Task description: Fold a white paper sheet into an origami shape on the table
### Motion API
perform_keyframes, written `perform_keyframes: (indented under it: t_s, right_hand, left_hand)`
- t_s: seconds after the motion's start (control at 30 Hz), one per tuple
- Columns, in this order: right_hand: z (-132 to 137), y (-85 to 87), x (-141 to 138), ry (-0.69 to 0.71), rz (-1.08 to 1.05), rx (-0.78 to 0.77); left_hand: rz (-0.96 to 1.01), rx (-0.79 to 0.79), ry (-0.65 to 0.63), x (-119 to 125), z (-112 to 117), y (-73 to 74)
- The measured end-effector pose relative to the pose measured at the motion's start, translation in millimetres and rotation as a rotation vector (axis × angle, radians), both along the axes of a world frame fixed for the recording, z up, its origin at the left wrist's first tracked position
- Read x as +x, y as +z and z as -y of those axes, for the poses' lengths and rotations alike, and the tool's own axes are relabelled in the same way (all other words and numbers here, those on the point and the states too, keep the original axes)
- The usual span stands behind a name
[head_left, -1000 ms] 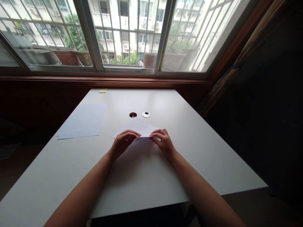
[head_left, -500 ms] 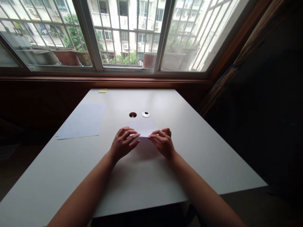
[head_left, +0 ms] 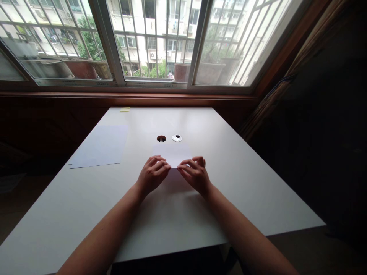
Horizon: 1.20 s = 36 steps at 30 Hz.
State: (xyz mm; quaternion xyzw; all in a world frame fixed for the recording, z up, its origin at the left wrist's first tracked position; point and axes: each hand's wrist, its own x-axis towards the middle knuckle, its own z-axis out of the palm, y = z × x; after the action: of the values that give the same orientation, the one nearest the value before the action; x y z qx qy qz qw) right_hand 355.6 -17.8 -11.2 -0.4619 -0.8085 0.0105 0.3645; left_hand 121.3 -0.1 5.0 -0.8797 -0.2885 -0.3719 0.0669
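A small folded sheet of white paper (head_left: 172, 152) lies on the white table (head_left: 223, 183) in front of me. My left hand (head_left: 153, 173) rests on its near left part with fingers curled and pressed onto the paper. My right hand (head_left: 194, 173) does the same on the near right part, fingertips pinching toward the paper's near point. The two hands almost meet at the middle. The paper's near edge is hidden under my fingers.
A larger flat white sheet (head_left: 99, 147) lies at the table's left. A round cable hole (head_left: 161, 138) and its loose metal cap (head_left: 177, 138) sit just beyond the paper. A yellow sticky note (head_left: 124, 110) is at the far edge, below the barred window (head_left: 155, 42).
The paper has gone from a wide shape with corners sticking out to a narrower folded one. Both hands moved closer together at its near point.
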Motion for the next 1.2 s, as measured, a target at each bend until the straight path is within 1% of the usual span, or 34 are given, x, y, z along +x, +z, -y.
perform_keyframes:
  t_s: [0.13, 0.3, 0.47, 0.73, 0.87, 1.07, 1.2]
  right_hand:
    - [0, -1.8, -2, 0.008, -0.005, -0.025]
    - [1, -2.2, -9, -0.003, 0.069, 0.039]
    - [3, 0.4, -14, 0.0, 0.103, 0.065]
    - [4, 4.2, -14, 0.015, 0.141, 0.094]
    - [5, 4.9, -13, 0.016, 0.148, 0.137]
    - [3, 5.8, -7, -0.041, 0.131, 0.252]
    - [2, 7.5, 0, -0.062, 0.122, 0.277]
  left_hand:
    - [-0.018, 0.026, 0.031, 2, 3, 2.7]
    - [-0.063, 0.055, 0.045, 10, 8, 2.3]
    - [-0.083, 0.051, 0.067, 14, 10, 0.9]
    - [-0.094, 0.073, 0.071, 11, 9, 1.8]
    - [-0.093, 0.083, 0.063, 10, 8, 2.5]
    - [-0.073, 0.103, 0.093, 6, 6, 4.1]
    - [-0.066, 0.11, 0.108, 2, 4, 4.9]
